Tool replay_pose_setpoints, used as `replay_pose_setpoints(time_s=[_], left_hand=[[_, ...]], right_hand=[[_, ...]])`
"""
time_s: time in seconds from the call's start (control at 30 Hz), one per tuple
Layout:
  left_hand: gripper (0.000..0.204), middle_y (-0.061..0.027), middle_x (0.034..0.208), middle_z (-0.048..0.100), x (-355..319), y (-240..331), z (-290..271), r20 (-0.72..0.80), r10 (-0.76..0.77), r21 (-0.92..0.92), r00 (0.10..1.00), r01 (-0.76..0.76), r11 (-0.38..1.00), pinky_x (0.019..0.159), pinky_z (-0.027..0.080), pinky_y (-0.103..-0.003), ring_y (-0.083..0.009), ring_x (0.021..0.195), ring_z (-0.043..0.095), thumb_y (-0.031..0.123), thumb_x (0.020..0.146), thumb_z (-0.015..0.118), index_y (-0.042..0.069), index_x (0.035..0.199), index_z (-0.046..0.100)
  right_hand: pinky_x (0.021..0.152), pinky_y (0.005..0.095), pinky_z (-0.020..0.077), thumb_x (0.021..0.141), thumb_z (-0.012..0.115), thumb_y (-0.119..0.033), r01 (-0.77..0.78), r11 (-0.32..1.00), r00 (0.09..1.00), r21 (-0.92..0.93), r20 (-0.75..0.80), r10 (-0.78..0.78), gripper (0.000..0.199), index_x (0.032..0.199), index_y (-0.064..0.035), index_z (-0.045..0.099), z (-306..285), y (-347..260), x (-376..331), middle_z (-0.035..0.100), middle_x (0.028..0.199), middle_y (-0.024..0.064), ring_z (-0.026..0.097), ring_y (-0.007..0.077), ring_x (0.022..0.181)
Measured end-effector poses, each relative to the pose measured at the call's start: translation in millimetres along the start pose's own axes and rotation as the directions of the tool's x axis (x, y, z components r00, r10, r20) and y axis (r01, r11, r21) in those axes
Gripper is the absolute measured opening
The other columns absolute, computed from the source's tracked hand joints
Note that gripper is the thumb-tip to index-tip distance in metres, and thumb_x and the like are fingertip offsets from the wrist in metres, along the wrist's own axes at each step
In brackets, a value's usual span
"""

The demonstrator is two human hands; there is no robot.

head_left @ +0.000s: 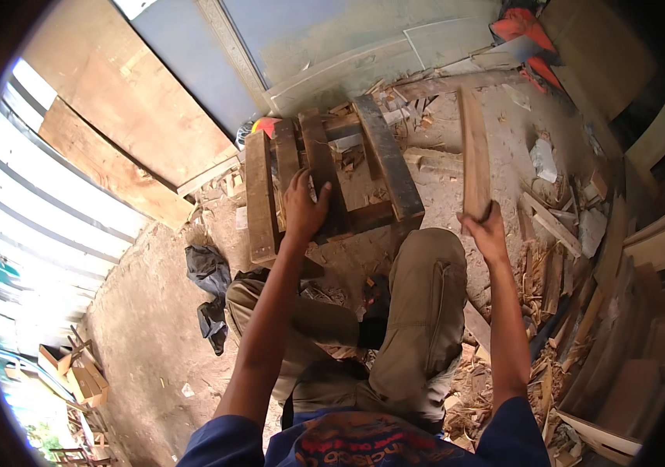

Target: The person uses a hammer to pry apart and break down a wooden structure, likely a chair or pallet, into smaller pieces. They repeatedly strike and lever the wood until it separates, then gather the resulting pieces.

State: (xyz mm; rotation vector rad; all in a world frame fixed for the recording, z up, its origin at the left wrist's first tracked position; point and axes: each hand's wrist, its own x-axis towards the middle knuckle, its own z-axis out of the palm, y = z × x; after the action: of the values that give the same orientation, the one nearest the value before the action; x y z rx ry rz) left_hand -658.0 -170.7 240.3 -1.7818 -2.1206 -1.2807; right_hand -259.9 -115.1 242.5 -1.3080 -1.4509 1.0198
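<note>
In front of my knees stands a low slatted wooden frame [389, 159], its dark, worn slats set apart with wide gaps. My left hand [304, 208] rests on its slats near the close end, fingers spread and holding nothing. Out to the right, my right hand [486, 231] is closed round the near end of a flat wooden board [473, 152]. The board points away from me, beside the frame and apart from it. Wood scraps show through the gaps in the slats.
Wood offcuts and shavings [554, 288] litter the floor on the right, by a wooden box [597, 432]. A dark cloth [208, 272] lies left of my knee. Plywood sheets [126, 86] lean at the left. An orange-red item [527, 35] sits at the back right.
</note>
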Motion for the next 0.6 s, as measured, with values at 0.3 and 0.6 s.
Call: replay_pose_setpoints(time_s=[0.3,0.6], left_hand=[[0.053,-0.0185,0.139,0.056,13.1,12.4,14.9,0.064,0.036,0.056,0.997,-0.04,0.998,0.114,0.032,-0.047,-0.0356,0.133,0.049,0.034,0.091,0.067,0.002,0.133,0.057],[0.051,-0.019,0.145,0.05,14.5,16.5,8.9,0.154,-0.03,0.026,0.988,0.026,0.999,0.12,0.025,-0.049,-0.0345,0.141,0.04,0.029,0.096,0.06,0.001,0.138,0.054]], right_hand=[[0.108,0.0388,0.0425,0.067,0.087,-0.021,0.219,0.949,0.955,-0.225,0.249,-0.161,0.094,0.142,0.0113,0.04,139.2,-145.0,14.6,0.053,0.135,0.03,0.055,0.0382,0.125],[0.108,0.0451,0.0436,0.067,0.086,-0.026,0.245,0.873,0.947,-0.423,0.296,-0.123,0.105,0.146,0.0147,0.03,185.0,-88.0,14.7,0.045,0.135,0.0406,0.048,0.0499,0.128]])
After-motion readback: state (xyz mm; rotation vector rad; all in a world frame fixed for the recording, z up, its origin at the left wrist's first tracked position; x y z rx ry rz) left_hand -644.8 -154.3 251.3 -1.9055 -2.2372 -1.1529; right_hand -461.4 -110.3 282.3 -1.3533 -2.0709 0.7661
